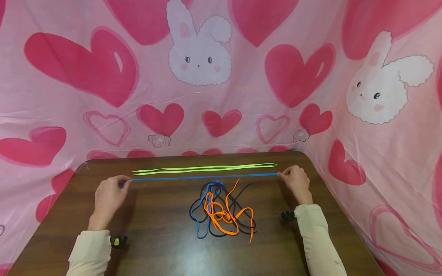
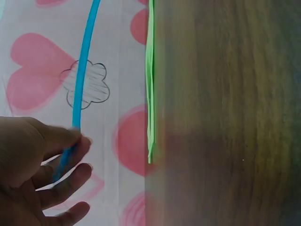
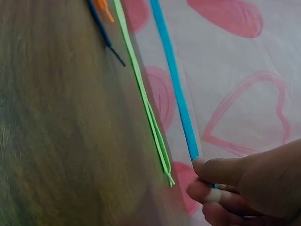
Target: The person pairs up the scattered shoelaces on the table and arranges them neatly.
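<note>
A flat blue shoelace (image 1: 203, 177) runs nearly straight from one hand to the other. My left hand (image 1: 111, 193) pinches one end between thumb and forefinger, and a short tail of the lace shows past the fingers in the left wrist view. The other end is pinched by my right hand (image 1: 296, 183), thumb against forefinger. Just behind the blue lace, a pair of neon green shoelaces (image 1: 207, 168) lies side by side along the far part of the table.
Nearer on the brown table (image 1: 155, 237) is a loose tangle of laces: an orange shoelace (image 1: 232, 231), another blue shoelace (image 1: 193, 209) and dark laces (image 1: 253, 221). A pink cloth (image 1: 248, 96) with hearts and rabbits hangs behind and beside the table.
</note>
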`<state>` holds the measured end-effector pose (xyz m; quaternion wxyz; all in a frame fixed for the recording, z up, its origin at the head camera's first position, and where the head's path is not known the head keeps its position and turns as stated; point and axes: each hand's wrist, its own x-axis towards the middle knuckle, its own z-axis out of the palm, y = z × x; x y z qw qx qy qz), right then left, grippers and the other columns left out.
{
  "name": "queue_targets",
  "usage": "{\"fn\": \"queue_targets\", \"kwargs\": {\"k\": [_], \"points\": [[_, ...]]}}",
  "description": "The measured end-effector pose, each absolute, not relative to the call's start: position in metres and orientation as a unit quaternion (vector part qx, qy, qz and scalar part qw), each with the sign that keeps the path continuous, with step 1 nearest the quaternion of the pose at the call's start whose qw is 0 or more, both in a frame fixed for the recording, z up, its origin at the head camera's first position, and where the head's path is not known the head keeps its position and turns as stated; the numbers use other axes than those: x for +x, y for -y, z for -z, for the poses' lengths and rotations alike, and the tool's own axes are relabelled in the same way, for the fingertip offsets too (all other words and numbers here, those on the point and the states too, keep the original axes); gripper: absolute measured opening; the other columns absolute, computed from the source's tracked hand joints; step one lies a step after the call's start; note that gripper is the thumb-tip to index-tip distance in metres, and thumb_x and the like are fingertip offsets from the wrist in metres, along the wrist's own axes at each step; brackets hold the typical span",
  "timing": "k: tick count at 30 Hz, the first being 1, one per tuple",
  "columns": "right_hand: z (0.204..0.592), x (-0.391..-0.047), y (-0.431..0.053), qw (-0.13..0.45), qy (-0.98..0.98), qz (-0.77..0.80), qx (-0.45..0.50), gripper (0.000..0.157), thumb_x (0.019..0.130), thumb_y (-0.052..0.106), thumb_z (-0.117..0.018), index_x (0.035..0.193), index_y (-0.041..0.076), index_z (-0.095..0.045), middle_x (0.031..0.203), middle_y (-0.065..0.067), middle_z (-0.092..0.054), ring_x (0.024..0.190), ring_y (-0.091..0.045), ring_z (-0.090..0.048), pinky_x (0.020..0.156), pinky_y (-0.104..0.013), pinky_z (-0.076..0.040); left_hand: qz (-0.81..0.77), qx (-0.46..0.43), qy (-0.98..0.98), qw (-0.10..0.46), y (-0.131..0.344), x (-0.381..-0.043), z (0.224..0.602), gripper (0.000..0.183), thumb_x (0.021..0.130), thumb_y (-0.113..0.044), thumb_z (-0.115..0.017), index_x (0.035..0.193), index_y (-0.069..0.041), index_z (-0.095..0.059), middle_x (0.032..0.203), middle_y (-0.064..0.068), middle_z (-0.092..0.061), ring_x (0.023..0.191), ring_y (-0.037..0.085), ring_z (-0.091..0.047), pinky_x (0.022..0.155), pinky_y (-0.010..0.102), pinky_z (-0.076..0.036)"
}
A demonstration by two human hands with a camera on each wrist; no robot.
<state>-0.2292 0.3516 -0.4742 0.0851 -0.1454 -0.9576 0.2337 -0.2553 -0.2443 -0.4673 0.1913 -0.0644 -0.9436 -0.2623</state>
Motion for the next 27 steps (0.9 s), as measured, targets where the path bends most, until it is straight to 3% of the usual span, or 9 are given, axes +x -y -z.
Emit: {"fn": "queue_targets", "kwargs": {"k": [6,14,18,22,27], "points": [[0.479,-0.237,-0.354,0.061,0.972,-0.205,-0.099,0.016,0.093,0.021,-0.067,0.092,0.010,-0.079,0.098,-0.016,-0.075,0.088,-0.039,-0.069,0.074,-0.059,-0.052,0.260,-0.047,0.952,0.154,0.248,-0.263,0.474,0.018,0.091,-0.002,-0.063,0.103,0.004,-0.075,0.097,0.029,-0.071,0.075,0.043,-0.065,0.057,0.057,-0.048],[0.486,-0.249,-0.358,0.070,0.971,-0.201,-0.111,0.017,0.092,0.026,-0.073,0.087,0.010,-0.078,0.094,-0.016,-0.075,0.088,-0.040,-0.069,0.074,-0.060,-0.052,0.266,0.008,0.956,0.123,0.256,-0.276,0.487,0.019,0.092,-0.015,-0.070,0.089,0.003,-0.076,0.088,0.025,-0.073,0.078,0.049,-0.066,0.059,0.060,-0.048],[0.490,-0.254,-0.361,0.065,0.971,-0.198,-0.114,0.018,0.091,0.026,-0.075,0.084,0.010,-0.077,0.091,-0.015,-0.074,0.085,-0.038,-0.069,0.074,-0.060,-0.051,0.264,0.010,0.959,0.105,0.258,-0.283,0.493,0.019,0.093,-0.013,-0.067,0.092,0.004,-0.075,0.090,0.027,-0.071,0.078,0.049,-0.065,0.060,0.061,-0.048],[0.497,-0.259,-0.363,0.058,0.970,-0.204,-0.118,0.018,0.093,0.024,-0.073,0.086,0.008,-0.076,0.089,-0.014,-0.073,0.083,-0.036,-0.068,0.072,-0.057,-0.051,0.257,-0.003,0.963,0.083,0.258,-0.290,0.497,0.018,0.092,-0.010,-0.064,0.095,0.005,-0.074,0.096,0.030,-0.070,0.083,0.052,-0.064,0.062,0.062,-0.048],[0.504,-0.262,-0.367,0.046,0.966,-0.217,-0.130,0.016,0.096,0.021,-0.068,0.092,0.007,-0.075,0.089,-0.013,-0.071,0.081,-0.034,-0.066,0.066,-0.051,-0.050,0.247,-0.004,0.967,0.067,0.260,-0.295,0.501,0.016,0.090,-0.014,-0.068,0.086,-0.001,-0.074,0.089,0.025,-0.071,0.079,0.050,-0.065,0.062,0.062,-0.048]]}}
